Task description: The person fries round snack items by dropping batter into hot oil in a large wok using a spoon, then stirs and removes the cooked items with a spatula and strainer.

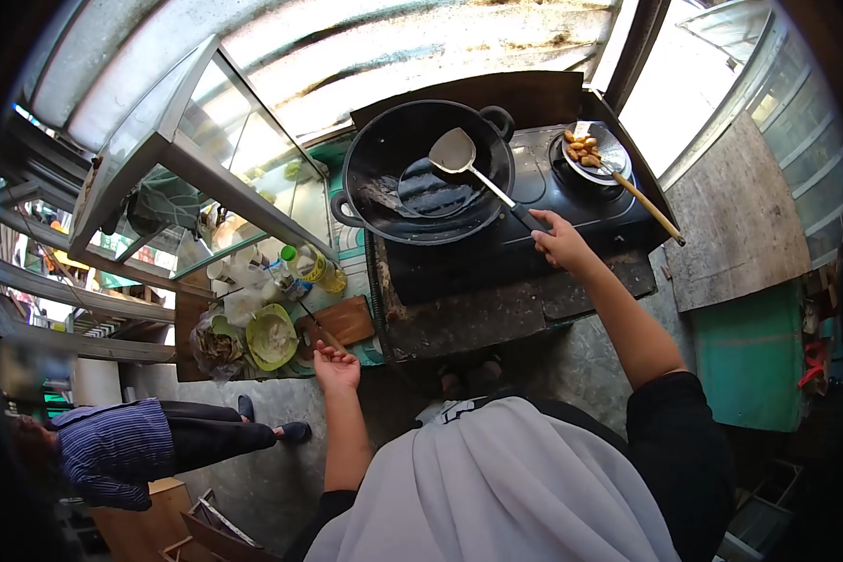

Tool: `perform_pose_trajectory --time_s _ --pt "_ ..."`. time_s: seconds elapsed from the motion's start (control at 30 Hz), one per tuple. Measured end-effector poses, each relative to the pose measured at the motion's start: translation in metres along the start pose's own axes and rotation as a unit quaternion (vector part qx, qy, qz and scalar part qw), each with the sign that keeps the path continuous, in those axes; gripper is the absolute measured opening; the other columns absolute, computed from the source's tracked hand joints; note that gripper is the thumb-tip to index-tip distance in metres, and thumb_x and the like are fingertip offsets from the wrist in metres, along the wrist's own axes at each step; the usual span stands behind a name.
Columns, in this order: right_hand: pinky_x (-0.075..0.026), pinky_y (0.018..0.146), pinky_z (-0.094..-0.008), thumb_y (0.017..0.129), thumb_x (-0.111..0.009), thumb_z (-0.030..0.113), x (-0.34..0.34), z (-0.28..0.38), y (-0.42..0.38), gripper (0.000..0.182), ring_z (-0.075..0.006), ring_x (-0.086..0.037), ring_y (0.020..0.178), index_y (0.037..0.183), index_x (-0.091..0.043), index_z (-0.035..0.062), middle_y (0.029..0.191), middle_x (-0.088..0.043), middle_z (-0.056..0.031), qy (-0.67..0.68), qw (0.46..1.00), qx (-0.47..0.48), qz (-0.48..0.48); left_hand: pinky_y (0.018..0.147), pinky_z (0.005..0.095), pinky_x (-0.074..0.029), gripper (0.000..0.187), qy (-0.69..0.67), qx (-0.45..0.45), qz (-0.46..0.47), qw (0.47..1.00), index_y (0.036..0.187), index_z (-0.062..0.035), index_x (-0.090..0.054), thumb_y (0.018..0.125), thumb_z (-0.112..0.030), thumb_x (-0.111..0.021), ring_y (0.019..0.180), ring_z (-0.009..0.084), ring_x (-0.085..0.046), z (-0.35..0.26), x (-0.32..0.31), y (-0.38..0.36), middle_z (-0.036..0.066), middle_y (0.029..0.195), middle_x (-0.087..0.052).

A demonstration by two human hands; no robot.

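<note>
My right hand (560, 240) is closed round the dark grip of a metal wok spatula (454, 150), whose broad blade is over the big black wok (365, 159). Dark, shiny oil (431, 192) lies in the bottom of the wok. Palm up and loosely curled, my left hand (336, 368) is empty at the counter's front edge. Just beyond its fingertips a knife (327, 336) rests on the wooden cutting board (348, 320). A strainer with a wooden handle (648, 208) lies over the right burner, holding browned fried pieces (583, 148).
Left of the stove (571, 225) are a green bowl of pale batter or flour (272, 337), a green-capped bottle (326, 272) and plastic bags. A glass display case (197, 159) stands behind them. A person in a striped shirt (112, 445) is at the lower left.
</note>
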State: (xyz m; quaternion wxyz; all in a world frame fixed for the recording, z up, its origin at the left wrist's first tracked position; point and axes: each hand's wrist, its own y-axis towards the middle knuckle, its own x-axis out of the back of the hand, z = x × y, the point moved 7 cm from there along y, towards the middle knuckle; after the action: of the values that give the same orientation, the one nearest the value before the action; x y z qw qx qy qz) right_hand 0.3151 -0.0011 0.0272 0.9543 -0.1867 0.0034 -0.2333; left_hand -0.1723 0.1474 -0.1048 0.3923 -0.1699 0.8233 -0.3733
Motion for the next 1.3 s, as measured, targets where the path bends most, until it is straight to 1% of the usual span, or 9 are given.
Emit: perform_pose_trajectory --time_s 0.03,0.17,0.37,0.53,0.63,0.73,0.97,1.2,1.3 --pt "-0.028 0.037 -0.0203 0.090 -0.054 0.009 -0.002 -0.002 0.005 0.049 -0.0048 -0.035 0.040 0.136 -0.039 0.0118 0.066 -0.049 -0.0008 -0.028 1.000 0.001 0.002 0.052 0.0232 -0.030 0.023 -0.001 0.000 -0.011 1.000 0.098 -0.0266 -0.063 0.094 -0.044 -0.049 0.059 0.0059 -0.042 -0.003 0.008 -0.002 -0.013 0.070 -0.051" --pt "-0.029 0.038 -0.0219 0.089 -0.054 0.009 -0.003 0.001 0.013 0.048 -0.0065 -0.038 0.042 0.135 -0.040 0.0103 0.067 -0.051 -0.0023 -0.048 0.999 -0.023 0.012 0.051 0.0225 -0.029 0.022 0.003 -0.032 -0.035 0.999 0.095 -0.0269 -0.064 0.087 -0.046 -0.059 0.055 0.0049 -0.042 -0.022 0.042 -0.005 -0.014 0.067 -0.050" --pt "-0.031 0.039 -0.0223 0.090 -0.051 0.012 -0.008 0.015 0.008 0.048 -0.0075 -0.040 0.044 0.136 -0.038 0.0118 0.068 -0.050 -0.0015 -0.089 0.992 -0.082 0.030 0.050 0.0232 -0.029 0.021 -0.034 -0.033 -0.060 0.997 0.086 -0.0242 -0.062 0.087 -0.045 -0.061 0.055 0.0058 -0.042 -0.040 0.052 -0.005 -0.013 0.065 -0.048" --pt "-0.033 0.042 -0.0226 0.091 -0.050 0.016 -0.028 0.038 -0.009 0.048 -0.0074 -0.043 0.049 0.137 -0.037 0.0124 0.069 -0.050 -0.0009 -0.178 0.975 -0.120 0.062 0.050 0.0241 -0.030 0.014 -0.041 -0.014 -0.043 0.998 0.086 -0.0226 -0.060 0.089 -0.035 -0.054 0.056 0.0076 -0.041 -0.057 0.036 0.013 -0.011 0.065 -0.048" --pt "-0.034 0.043 -0.0217 0.091 -0.050 0.017 -0.050 0.036 -0.014 0.047 -0.0072 -0.043 0.049 0.137 -0.037 0.0125 0.069 -0.049 -0.0006 -0.149 0.976 -0.140 0.075 0.050 0.0245 -0.031 0.013 -0.030 0.001 -0.021 0.999 0.088 -0.0219 -0.059 0.090 -0.033 -0.051 0.057 0.0082 -0.042 -0.080 0.028 0.031 -0.011 0.066 -0.048" --pt "-0.033 0.040 -0.0208 0.092 -0.049 0.019 -0.085 0.031 -0.021 0.046 -0.0064 -0.040 0.044 0.137 -0.038 0.0139 0.069 -0.052 -0.0008 -0.094 0.982 -0.159 0.031 0.051 0.0248 -0.032 0.012 -0.027 0.011 -0.007 1.000 0.088 -0.0216 -0.058 0.090 -0.031 -0.050 0.057 0.0084 -0.042 -0.112 0.015 0.041 -0.011 0.067 -0.049" --pt "-0.033 0.042 -0.0198 0.090 -0.054 0.023 -0.131 0.002 -0.010 0.049 -0.0065 -0.044 0.048 0.136 -0.039 0.0166 0.074 -0.054 -0.0001 -0.047 0.988 -0.139 -0.048 0.052 0.0254 -0.034 0.019 0.011 0.013 0.024 1.000 0.089 -0.0217 -0.059 0.091 -0.033 -0.043 0.059 0.0091 -0.044 -0.176 0.016 0.074 -0.010 0.069 -0.050" --pt "-0.040 0.058 -0.0281 0.091 -0.052 0.032 -0.171 -0.001 -0.024 0.052 -0.0117 -0.058 0.066 0.139 -0.035 0.0206 0.095 -0.063 -0.0003 0.055 0.984 -0.136 -0.099 0.052 0.0259 -0.034 0.021 0.027 0.051 0.025 0.998 0.090 -0.0220 -0.060 0.091 -0.033 -0.042 0.061 0.0108 -0.043 -0.210 0.015 0.096 -0.010 0.071 -0.050" --pt "-0.042 0.060 -0.0290 0.092 -0.051 0.037 -0.167 -0.016 -0.034 0.050 -0.0157 -0.062 0.076 0.138 -0.036 0.0234 0.103 -0.062 -0.0016 0.185 0.970 -0.107 -0.119 0.052 0.0260 -0.034 0.023 0.029 0.053 0.044 0.997 0.093 -0.0225 -0.061 0.092 -0.032 -0.041 0.062 0.0106 -0.043 -0.228 0.010 0.097 -0.010 0.072 -0.051"
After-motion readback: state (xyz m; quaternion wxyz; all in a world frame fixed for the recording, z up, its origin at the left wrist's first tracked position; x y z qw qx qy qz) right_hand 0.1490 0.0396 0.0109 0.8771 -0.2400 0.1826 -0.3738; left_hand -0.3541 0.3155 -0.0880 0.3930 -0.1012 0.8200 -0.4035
